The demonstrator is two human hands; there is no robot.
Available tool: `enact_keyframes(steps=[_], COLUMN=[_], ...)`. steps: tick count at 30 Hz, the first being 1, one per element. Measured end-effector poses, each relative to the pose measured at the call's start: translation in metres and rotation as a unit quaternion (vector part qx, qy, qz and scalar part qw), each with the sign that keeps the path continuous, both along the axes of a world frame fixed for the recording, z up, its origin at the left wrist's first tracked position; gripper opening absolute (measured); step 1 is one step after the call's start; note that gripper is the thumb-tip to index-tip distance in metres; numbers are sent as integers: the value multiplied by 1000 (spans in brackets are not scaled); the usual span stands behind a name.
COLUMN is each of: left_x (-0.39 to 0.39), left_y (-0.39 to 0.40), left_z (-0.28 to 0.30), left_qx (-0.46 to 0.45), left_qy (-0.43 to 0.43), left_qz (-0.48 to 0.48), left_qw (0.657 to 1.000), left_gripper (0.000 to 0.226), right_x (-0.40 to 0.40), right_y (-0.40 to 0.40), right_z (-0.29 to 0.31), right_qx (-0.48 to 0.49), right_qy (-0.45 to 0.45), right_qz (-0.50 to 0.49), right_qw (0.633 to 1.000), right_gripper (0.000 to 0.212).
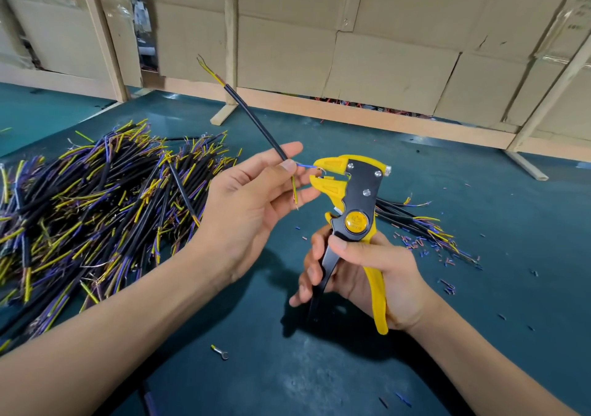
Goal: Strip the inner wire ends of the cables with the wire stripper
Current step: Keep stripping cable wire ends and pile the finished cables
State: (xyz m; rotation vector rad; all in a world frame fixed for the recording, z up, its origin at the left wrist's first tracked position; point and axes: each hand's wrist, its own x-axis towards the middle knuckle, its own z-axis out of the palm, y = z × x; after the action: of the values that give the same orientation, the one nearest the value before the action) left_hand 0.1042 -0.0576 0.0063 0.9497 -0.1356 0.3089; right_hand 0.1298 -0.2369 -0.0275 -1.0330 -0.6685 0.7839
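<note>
Heap of black sheathed cables (96,204) sprawls at nine o'clock. Right hand (367,275) grips yellow-and-black wire stripper (355,198); left hand (252,198) pinches one black cable (256,121), feeding its blue inner wire (305,166) into the parted jaws. Next likely calls for a squeeze.

We are in a cable-assembly workshop: a teal-matted counter (447,166), a heap of cut cables (96,198) at nine o'clock, insulation scraps (428,246) at three, cardboard partitions (383,47) at twelve.
</note>
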Motion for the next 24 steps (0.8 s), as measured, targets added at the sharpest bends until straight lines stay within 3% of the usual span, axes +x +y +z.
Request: enact_keyframes(steps=[24], left_x=[-5], left_y=[-15], left_z=[-11], left_qx=[32], left_qy=[-23], left_qz=[129], left_qw=[991], left_gripper=[13], right_x=[-3], right_y=[4], right_z=[0], right_qx=[25], right_qy=[4], right_qz=[-6], right_qw=[1000], right_gripper=[23])
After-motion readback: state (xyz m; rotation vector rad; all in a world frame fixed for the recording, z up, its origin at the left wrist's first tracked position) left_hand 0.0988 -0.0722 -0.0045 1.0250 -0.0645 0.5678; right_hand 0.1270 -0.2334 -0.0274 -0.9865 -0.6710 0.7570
